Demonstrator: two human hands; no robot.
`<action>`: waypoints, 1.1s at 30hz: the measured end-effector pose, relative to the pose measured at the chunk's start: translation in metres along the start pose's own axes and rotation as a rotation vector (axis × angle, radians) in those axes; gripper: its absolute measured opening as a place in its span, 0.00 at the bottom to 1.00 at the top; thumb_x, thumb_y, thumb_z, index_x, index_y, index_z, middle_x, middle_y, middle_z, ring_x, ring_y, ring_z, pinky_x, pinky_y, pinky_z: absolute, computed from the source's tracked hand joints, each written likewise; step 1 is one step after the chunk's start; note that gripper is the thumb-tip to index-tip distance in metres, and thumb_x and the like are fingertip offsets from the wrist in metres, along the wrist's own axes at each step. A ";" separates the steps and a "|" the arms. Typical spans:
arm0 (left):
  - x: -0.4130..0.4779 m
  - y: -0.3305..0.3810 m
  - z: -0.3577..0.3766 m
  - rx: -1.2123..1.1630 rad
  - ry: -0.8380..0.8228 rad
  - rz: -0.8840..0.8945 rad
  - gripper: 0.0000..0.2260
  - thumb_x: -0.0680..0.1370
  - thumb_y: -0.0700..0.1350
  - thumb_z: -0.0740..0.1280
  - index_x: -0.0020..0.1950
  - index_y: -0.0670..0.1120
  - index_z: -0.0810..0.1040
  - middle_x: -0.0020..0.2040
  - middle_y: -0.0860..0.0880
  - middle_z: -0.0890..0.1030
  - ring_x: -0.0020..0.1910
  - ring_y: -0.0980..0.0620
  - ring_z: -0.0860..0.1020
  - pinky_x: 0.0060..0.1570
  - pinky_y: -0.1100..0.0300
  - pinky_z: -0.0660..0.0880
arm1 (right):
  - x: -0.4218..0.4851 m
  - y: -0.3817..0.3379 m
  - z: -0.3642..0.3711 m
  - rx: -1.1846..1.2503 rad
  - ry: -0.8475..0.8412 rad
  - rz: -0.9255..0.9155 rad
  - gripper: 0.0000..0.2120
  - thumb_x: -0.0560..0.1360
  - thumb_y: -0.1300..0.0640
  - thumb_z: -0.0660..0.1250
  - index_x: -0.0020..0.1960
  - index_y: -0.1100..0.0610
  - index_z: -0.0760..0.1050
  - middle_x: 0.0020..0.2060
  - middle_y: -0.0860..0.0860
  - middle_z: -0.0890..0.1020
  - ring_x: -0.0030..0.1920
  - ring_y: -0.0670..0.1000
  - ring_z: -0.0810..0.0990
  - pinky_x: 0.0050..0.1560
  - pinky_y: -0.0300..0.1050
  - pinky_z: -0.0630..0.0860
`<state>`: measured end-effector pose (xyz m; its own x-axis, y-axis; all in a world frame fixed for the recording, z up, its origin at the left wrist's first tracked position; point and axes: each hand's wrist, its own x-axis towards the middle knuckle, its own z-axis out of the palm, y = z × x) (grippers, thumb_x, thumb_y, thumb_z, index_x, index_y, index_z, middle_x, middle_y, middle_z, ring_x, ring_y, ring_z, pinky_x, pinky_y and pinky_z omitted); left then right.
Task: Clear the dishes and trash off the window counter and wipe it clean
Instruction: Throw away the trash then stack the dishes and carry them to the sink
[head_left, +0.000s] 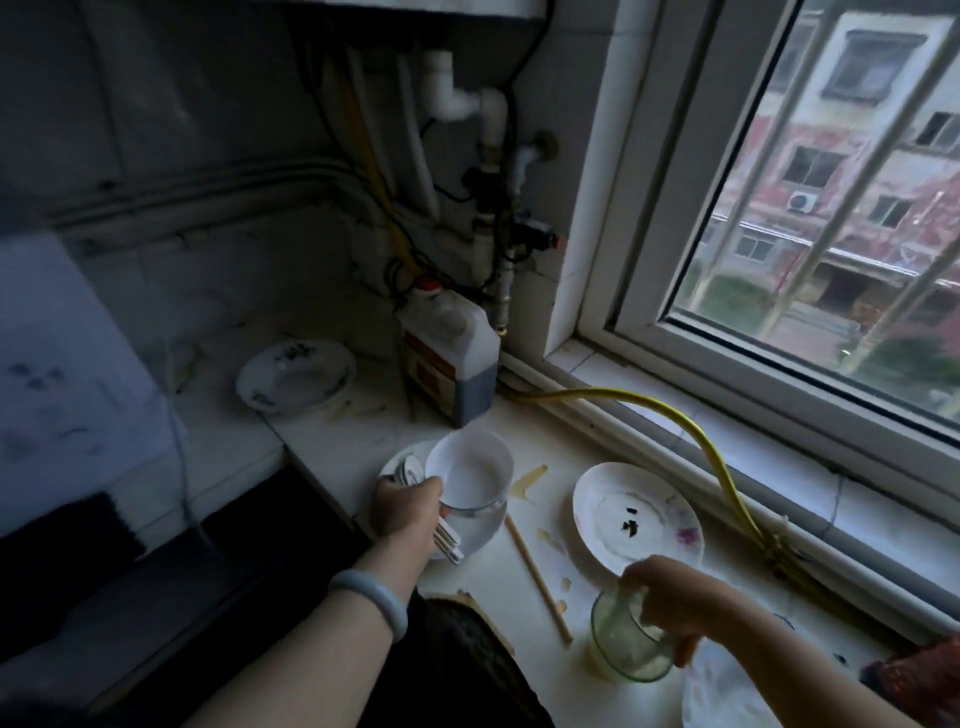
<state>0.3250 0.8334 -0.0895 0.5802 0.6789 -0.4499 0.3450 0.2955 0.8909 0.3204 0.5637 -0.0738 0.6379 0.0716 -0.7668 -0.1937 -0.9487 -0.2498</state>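
Fragility is judged high: the white ceramic bowl (470, 475) is gripped at its rim by the left hand (405, 512), the slick green glass cup (621, 652) right of it by the right hand (670, 597).

Readable text, numbers, brands, signs: none.

Item: plastic jug (451, 338) with a red cap, standing in the back corner of the counter (322, 441) beside the window frame. Its front carries a label (428, 371) in red-brown and white bands. Whatever print is on the label is too blurred and dim to make out, so no word, figure or brand mark can be told.
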 end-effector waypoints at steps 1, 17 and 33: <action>0.000 -0.001 -0.003 0.003 0.009 0.006 0.15 0.68 0.33 0.69 0.54 0.35 0.78 0.34 0.39 0.81 0.19 0.52 0.76 0.19 0.65 0.71 | 0.001 0.002 -0.001 -0.052 0.018 -0.031 0.17 0.77 0.63 0.62 0.66 0.56 0.71 0.47 0.50 0.77 0.40 0.49 0.81 0.42 0.44 0.82; -0.027 -0.015 -0.010 0.058 0.019 -0.001 0.12 0.66 0.34 0.69 0.49 0.37 0.76 0.30 0.44 0.79 0.28 0.46 0.81 0.38 0.45 0.82 | -0.063 -0.051 -0.087 0.195 0.263 -0.238 0.18 0.74 0.70 0.63 0.59 0.54 0.75 0.46 0.56 0.78 0.32 0.56 0.83 0.28 0.48 0.81; -0.088 -0.033 0.076 0.245 -0.265 -0.004 0.19 0.69 0.39 0.69 0.59 0.38 0.75 0.45 0.41 0.84 0.30 0.50 0.81 0.23 0.65 0.72 | -0.079 -0.053 -0.102 0.483 0.396 -0.155 0.14 0.75 0.71 0.57 0.59 0.66 0.74 0.49 0.62 0.76 0.35 0.61 0.85 0.39 0.54 0.83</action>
<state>0.3189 0.7125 -0.0835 0.7385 0.4709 -0.4825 0.4955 0.1061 0.8621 0.3566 0.5770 0.0602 0.8942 -0.0101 -0.4475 -0.3323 -0.6846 -0.6487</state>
